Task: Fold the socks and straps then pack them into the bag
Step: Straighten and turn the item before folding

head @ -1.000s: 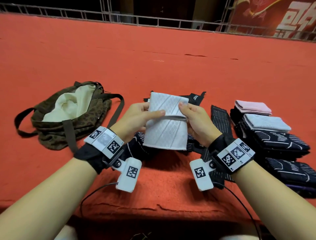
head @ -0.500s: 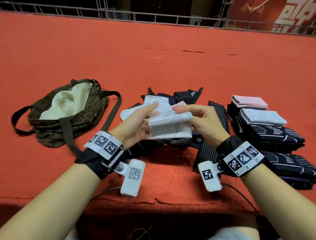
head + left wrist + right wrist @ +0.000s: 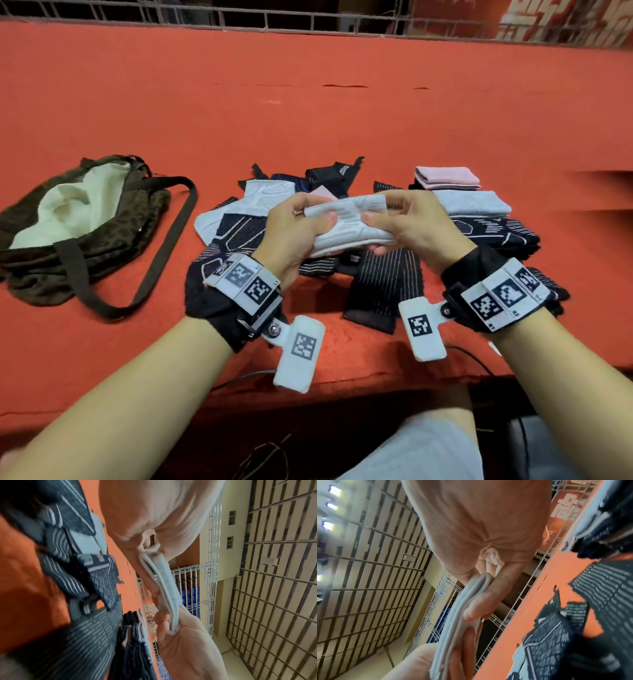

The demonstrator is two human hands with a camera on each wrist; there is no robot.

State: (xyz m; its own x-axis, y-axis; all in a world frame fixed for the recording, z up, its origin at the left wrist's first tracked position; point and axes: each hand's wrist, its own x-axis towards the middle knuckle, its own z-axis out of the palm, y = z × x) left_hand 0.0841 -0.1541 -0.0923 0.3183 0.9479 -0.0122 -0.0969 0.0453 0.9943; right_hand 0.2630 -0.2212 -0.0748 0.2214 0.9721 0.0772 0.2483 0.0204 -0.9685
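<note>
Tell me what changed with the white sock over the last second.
The white sock, hanging open a second ago, has been doubled over into a flat bundle; left hand and right hand kept their grip, now pinching its ends. The bag and folded stack stayed put.

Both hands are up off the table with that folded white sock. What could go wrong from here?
1. The white sock is held only at its ends, by the left hand and right hand; its layered fold may spring open on release.
2. Set on the folded stack, it could topple the pink sock.
3. The bag lies slumped, so its mouth may need opening first.
</note>
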